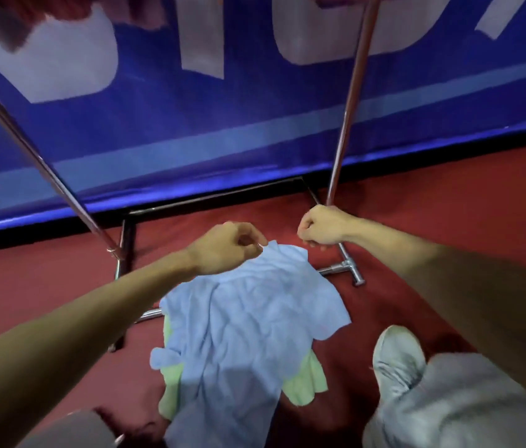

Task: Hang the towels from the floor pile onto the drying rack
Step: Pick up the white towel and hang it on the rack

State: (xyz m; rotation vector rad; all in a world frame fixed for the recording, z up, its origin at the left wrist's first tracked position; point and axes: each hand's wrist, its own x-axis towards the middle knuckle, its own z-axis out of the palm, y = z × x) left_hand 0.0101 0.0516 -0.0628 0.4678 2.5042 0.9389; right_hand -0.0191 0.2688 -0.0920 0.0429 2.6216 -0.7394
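Blue towel [248,324]: lifted at one corner, draped over a green towel [306,379] on the red floor [45,286]. Left hand [226,247]: pinching the blue towel's top corner. Right hand [323,227]: clenched, just beside that corner; whether it grips cloth cannot be told. Rack [348,101]: chrome poles and base bars behind the towels. Blue banner [190,140] beyond.

Head view, looking steeply down, close over floor [449,195], edges perhaps distorted
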